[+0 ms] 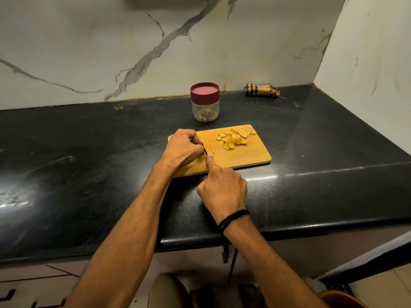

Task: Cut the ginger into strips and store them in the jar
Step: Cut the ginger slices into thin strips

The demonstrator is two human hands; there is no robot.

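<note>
Right hand is gripping the knife against the curled left hand, its hold hidden. Seemingly early: one strip is lying beside them, ginger slices waiting beyond, jar lidded.

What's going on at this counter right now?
A person is cutting ginger on a wooden cutting board on the black counter. The right hand grips a knife, forefinger along the blade. The left hand sits curled right beside it; whatever it steadies is hidden. A pile of ginger slices lies toward the board's far side, and a couple of thin strips lie near the blade. The jar behind the board has its lid on.
</note>
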